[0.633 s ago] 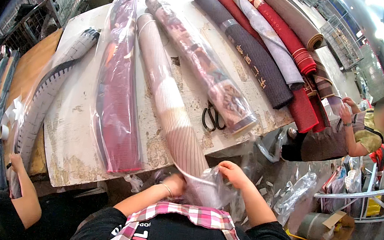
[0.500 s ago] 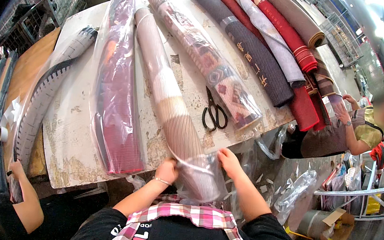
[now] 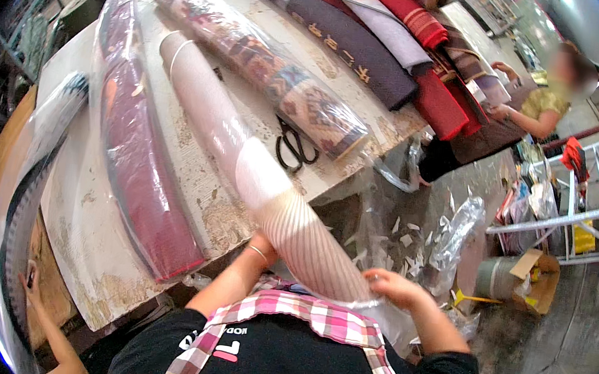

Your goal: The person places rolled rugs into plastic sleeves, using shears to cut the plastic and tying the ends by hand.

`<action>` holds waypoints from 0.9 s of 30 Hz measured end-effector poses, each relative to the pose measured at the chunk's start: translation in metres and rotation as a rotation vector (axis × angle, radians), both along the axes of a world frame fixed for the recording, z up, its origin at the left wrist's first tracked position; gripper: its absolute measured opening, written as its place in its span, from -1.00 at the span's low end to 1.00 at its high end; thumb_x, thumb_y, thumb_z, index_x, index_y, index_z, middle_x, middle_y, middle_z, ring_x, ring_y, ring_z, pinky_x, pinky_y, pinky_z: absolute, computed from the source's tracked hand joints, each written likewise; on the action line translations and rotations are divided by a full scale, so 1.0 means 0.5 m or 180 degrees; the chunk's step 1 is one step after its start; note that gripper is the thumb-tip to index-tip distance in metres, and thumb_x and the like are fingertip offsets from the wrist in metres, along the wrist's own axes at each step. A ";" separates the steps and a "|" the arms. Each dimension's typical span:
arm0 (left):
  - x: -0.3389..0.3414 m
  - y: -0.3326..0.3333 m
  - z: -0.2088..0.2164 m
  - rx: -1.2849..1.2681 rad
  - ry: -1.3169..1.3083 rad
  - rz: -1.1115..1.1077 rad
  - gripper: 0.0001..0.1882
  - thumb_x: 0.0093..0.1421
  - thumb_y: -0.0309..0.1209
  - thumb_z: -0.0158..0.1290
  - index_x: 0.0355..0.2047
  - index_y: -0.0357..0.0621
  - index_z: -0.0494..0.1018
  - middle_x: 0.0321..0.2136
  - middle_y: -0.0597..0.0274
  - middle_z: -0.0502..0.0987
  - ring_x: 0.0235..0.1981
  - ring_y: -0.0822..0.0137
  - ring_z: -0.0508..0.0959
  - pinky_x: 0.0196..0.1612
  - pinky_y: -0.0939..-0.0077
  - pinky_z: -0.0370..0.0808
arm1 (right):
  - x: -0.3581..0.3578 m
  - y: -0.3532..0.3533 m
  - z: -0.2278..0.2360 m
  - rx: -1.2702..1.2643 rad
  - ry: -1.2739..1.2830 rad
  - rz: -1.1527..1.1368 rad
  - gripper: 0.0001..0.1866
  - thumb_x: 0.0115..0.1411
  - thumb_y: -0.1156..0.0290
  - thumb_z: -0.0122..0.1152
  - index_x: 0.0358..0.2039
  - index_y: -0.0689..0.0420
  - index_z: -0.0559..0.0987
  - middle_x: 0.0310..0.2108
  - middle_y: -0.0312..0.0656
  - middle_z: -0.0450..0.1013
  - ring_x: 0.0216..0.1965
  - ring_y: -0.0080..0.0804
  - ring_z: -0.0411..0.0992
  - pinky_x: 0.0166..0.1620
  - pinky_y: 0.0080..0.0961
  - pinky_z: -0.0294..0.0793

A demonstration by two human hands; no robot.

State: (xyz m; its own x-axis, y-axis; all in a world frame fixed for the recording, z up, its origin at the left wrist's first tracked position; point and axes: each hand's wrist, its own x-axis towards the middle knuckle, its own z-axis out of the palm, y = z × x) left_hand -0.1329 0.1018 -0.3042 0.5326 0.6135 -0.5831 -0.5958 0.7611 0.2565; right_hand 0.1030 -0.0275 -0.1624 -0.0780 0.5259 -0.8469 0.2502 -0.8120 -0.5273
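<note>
A beige striped rolled rug (image 3: pixel 308 240) in a clear plastic sleeve lies slantwise, its near end overhanging the table's front edge by my apron. My left hand (image 3: pixel 264 248) grips the roll's left underside, the fingertips hidden beneath it. At the near end, my right hand (image 3: pixel 400 291) is closed on the loose clear plastic sleeve (image 3: pixel 395 316) by the roll's rim. Black-handled scissors (image 3: pixel 295 147) lie right of the roll. Beyond them is a patterned rolled rug (image 3: pixel 268 73) in plastic; to the left lies a maroon one (image 3: pixel 140 169), also wrapped.
The worn white table (image 3: pixel 197 209) also bears dark (image 3: pixel 331 35) and red rolls at the back right. Plastic scraps (image 3: pixel 456 234) litter the floor beside a metal rack (image 3: pixel 568 229) and cardboard box (image 3: pixel 534 276). One person (image 3: pixel 522 113) stands right; another's hand (image 3: pixel 30 285) is at left.
The roll's near end has swung right and come further over the table edge, past the plastic's mouth. My right hand has moved right and lower; the view has shifted right.
</note>
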 end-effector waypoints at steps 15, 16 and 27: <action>0.010 0.008 0.389 0.2979 -0.2141 0.0491 -0.67 0.13 -0.25 -0.28 -0.14 -0.09 0.24 -0.31 0.07 0.35 -0.26 0.21 0.35 -0.11 0.29 0.28 | -0.008 -0.087 -0.131 0.2945 0.0025 -0.2397 -0.87 -0.07 0.65 -0.26 -0.59 0.24 0.32 -0.55 -0.16 0.38 -0.45 -0.44 0.36 -0.31 -0.54 0.34; -0.004 -0.012 0.412 0.3329 -0.1547 0.0300 -0.66 0.12 -0.32 -0.24 -0.08 -0.09 0.19 -0.23 0.04 0.31 -0.17 0.21 0.32 -0.04 0.31 0.22 | -0.005 -0.064 -0.132 0.3147 0.0332 -0.2429 -0.87 -0.08 0.67 -0.27 -0.62 0.23 0.30 -0.57 -0.16 0.37 -0.46 -0.43 0.36 -0.31 -0.53 0.34; 0.175 -0.073 0.262 0.3676 0.3683 -0.2682 -0.57 0.04 -0.29 -0.08 -0.09 -0.23 0.19 -0.23 0.08 0.35 -0.19 0.23 0.34 -0.15 0.38 0.30 | -0.003 0.033 -0.046 0.4002 0.3259 -0.2436 -0.85 -0.03 0.70 -0.23 -0.63 0.19 0.28 -0.55 -0.13 0.35 -0.35 -0.28 0.34 -0.15 -0.35 0.26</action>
State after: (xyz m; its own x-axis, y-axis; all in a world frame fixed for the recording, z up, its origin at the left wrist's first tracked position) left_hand -0.0454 0.0654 -0.1732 0.5605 0.7412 -0.3693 0.6395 -0.1041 0.7617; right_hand 0.1015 -0.0110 -0.1852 0.2839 0.9190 0.2735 -0.7409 0.3913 -0.5459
